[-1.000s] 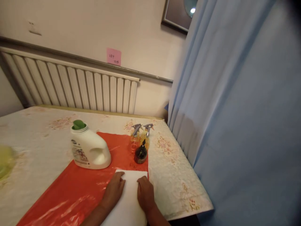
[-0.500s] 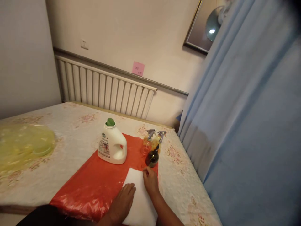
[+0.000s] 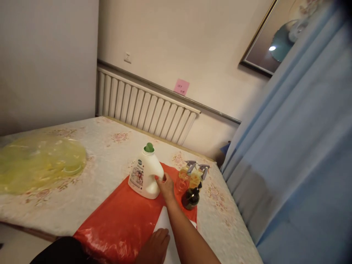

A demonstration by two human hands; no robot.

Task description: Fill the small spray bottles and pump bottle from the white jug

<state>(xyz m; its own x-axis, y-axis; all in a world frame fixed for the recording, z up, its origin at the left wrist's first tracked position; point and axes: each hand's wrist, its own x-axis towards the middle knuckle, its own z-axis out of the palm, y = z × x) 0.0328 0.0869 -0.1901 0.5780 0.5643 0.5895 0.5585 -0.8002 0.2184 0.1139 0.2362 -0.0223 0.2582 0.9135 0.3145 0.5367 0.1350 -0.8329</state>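
Observation:
A white detergent jug (image 3: 144, 176) with a green cap stands on a red plastic sheet (image 3: 123, 220) spread over the table. My right hand (image 3: 164, 185) reaches forward, its fingers wrapped round the jug's handle. My left hand (image 3: 154, 248) lies flat near the bottom edge, resting on a white folded cloth (image 3: 165, 229) that my right forearm partly covers. Just right of the jug stand two clear spray bottles (image 3: 189, 175) with grey triggers and a small dark pump bottle (image 3: 190, 198).
A floral tablecloth (image 3: 104, 154) covers the table. A yellow plastic bag (image 3: 38, 165) lies at its left. A white radiator (image 3: 145, 112) runs along the back wall with a pink note (image 3: 181, 87) above it. Blue curtains (image 3: 297, 154) hang at the right.
My right hand left the white cloth and went forward to the jug's handle. My left hand stayed on the cloth. The camera swung left and pulled back.

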